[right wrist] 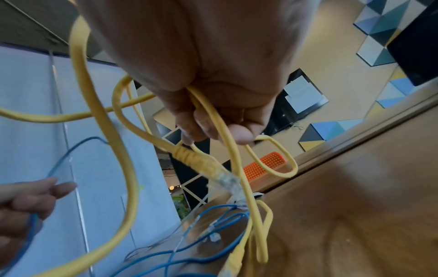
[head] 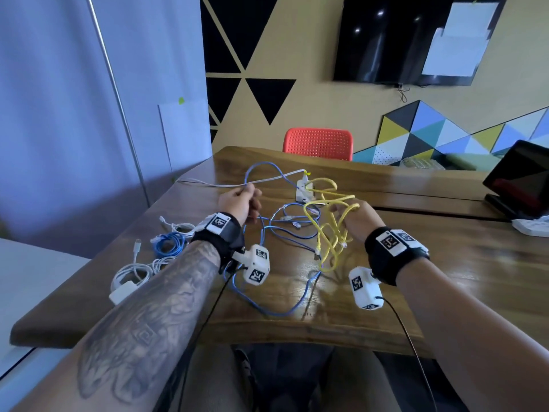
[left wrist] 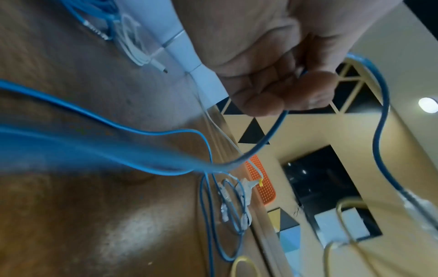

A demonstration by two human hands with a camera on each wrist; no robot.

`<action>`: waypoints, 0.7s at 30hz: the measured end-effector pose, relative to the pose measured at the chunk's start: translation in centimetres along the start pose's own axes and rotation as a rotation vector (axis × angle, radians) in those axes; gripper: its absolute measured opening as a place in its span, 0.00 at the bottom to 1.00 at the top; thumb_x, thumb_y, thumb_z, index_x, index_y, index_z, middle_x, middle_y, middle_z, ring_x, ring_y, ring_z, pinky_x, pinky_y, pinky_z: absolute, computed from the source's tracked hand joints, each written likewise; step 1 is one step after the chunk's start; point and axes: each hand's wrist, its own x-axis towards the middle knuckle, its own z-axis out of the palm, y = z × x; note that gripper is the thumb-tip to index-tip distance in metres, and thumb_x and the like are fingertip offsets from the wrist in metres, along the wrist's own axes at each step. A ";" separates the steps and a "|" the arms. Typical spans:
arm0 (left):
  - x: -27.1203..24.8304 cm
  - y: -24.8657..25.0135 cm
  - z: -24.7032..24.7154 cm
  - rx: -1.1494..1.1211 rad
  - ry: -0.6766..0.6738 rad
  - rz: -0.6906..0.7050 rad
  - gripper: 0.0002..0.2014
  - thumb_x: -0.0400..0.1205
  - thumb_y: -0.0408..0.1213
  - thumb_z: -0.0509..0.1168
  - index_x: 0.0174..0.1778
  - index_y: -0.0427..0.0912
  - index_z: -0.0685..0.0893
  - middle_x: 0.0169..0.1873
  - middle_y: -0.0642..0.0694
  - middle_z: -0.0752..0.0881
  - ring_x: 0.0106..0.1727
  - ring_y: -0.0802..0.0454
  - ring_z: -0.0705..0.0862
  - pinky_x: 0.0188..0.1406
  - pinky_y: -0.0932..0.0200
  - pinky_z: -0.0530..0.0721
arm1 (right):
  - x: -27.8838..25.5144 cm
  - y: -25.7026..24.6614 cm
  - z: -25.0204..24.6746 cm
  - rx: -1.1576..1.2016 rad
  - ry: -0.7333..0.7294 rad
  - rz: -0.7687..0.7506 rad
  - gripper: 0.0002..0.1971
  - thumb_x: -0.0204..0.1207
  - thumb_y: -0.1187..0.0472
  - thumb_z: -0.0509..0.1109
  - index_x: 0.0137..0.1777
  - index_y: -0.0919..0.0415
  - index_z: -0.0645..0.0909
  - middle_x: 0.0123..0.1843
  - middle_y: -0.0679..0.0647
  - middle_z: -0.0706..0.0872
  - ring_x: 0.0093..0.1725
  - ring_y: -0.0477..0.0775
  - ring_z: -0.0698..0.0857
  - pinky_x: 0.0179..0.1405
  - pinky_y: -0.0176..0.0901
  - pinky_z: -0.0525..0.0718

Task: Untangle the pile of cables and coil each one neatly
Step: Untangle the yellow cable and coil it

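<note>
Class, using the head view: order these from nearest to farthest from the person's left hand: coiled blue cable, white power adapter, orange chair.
1. Coiled blue cable, just below-left of the left hand.
2. White power adapter, table's near-left edge.
3. Orange chair, beyond the table's far end.

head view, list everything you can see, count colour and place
yellow cable: one bunch, yellow, lifted over table centre
loose blue cable: count unclear, blue, tangled across table centre
coiled blue cable: one, blue, table's left side
white cables: at least two, white, left near edge
white adapter: one, white, behind tangle
table: one, brown wood
chair: one, orange, far side
screen: one, black, on wall
left hand: grips blue cable
right hand: grips yellow cable
</note>
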 end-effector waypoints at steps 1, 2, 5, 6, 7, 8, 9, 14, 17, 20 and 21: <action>0.2 0.6 -0.2 -0.029 0.012 -0.033 0.18 0.91 0.44 0.55 0.39 0.42 0.81 0.20 0.49 0.79 0.11 0.58 0.72 0.12 0.69 0.71 | 0.1 0.5 -0.1 -0.041 0.011 0.025 0.13 0.85 0.61 0.62 0.41 0.54 0.85 0.33 0.48 0.83 0.33 0.52 0.79 0.32 0.41 0.75; 0.4 0.8 -0.4 -0.038 0.012 -0.058 0.18 0.92 0.44 0.54 0.39 0.41 0.79 0.23 0.46 0.78 0.11 0.59 0.72 0.11 0.69 0.71 | 0.1 0.8 -0.2 -0.054 0.021 0.046 0.12 0.84 0.59 0.63 0.43 0.54 0.86 0.33 0.49 0.83 0.35 0.55 0.79 0.34 0.42 0.76; 0.8 0.7 -0.6 0.048 0.014 -0.131 0.15 0.91 0.42 0.55 0.43 0.39 0.79 0.25 0.45 0.81 0.13 0.59 0.77 0.11 0.70 0.71 | -0.2 0.8 -0.5 -0.055 0.027 0.054 0.11 0.85 0.57 0.65 0.49 0.60 0.87 0.33 0.51 0.82 0.34 0.56 0.79 0.37 0.45 0.77; 1.1 0.3 -0.6 0.049 0.020 -0.150 0.11 0.91 0.38 0.56 0.48 0.38 0.80 0.24 0.46 0.83 0.15 0.58 0.80 0.12 0.69 0.72 | -0.2 0.8 -0.5 -0.057 0.033 0.040 0.10 0.85 0.57 0.66 0.49 0.61 0.87 0.33 0.50 0.82 0.33 0.54 0.78 0.36 0.44 0.77; 1.0 0.3 -0.5 0.023 0.016 -0.160 0.07 0.90 0.33 0.57 0.57 0.37 0.80 0.29 0.45 0.86 0.20 0.56 0.85 0.13 0.68 0.74 | -0.4 0.5 -0.6 -0.046 0.043 0.023 0.10 0.84 0.57 0.67 0.50 0.61 0.87 0.33 0.50 0.82 0.33 0.53 0.78 0.35 0.44 0.77; 1.3 0.1 -0.6 0.011 -0.004 -0.153 0.14 0.88 0.27 0.58 0.69 0.38 0.77 0.40 0.42 0.88 0.30 0.53 0.88 0.17 0.64 0.79 | -0.5 0.4 -0.6 -0.028 0.056 0.008 0.10 0.84 0.57 0.67 0.50 0.60 0.87 0.34 0.50 0.83 0.33 0.53 0.79 0.36 0.44 0.77; 1.5 -0.1 -0.7 0.041 -0.051 -0.145 0.25 0.85 0.22 0.59 0.79 0.42 0.71 0.56 0.40 0.85 0.42 0.50 0.89 0.24 0.59 0.84 | -0.4 0.3 -0.7 -0.008 0.072 -0.003 0.10 0.84 0.57 0.66 0.50 0.59 0.87 0.36 0.50 0.84 0.35 0.54 0.80 0.37 0.44 0.77; -0.7 0.0 -0.4 0.809 -0.200 0.132 0.36 0.77 0.27 0.63 0.81 0.54 0.66 0.76 0.50 0.71 0.59 0.40 0.85 0.54 0.44 0.87 | -0.1 0.9 -1.1 0.071 0.125 -0.021 0.14 0.87 0.57 0.62 0.45 0.52 0.88 0.37 0.52 0.84 0.35 0.53 0.79 0.38 0.47 0.77; -4.9 1.2 0.7 0.946 -0.265 0.253 0.13 0.80 0.52 0.68 0.51 0.46 0.81 0.47 0.49 0.85 0.43 0.50 0.83 0.46 0.52 0.84 | -0.4 1.5 -1.3 0.022 0.102 -0.026 0.13 0.85 0.57 0.64 0.43 0.52 0.87 0.39 0.52 0.86 0.37 0.56 0.81 0.41 0.52 0.80; -9.0 1.0 2.4 1.179 -0.727 0.118 0.31 0.69 0.74 0.64 0.40 0.46 0.81 0.35 0.50 0.81 0.36 0.51 0.78 0.40 0.55 0.74 | -1.1 1.8 -1.1 -0.031 0.067 0.002 0.11 0.86 0.56 0.64 0.47 0.55 0.87 0.38 0.51 0.85 0.36 0.56 0.81 0.35 0.45 0.78; -9.8 0.4 3.0 1.258 -0.847 0.121 0.28 0.70 0.72 0.66 0.40 0.46 0.82 0.35 0.48 0.82 0.37 0.49 0.78 0.41 0.55 0.73 | -1.3 1.8 -1.0 -0.047 0.056 0.009 0.11 0.86 0.56 0.64 0.49 0.56 0.86 0.39 0.51 0.85 0.36 0.56 0.81 0.34 0.44 0.76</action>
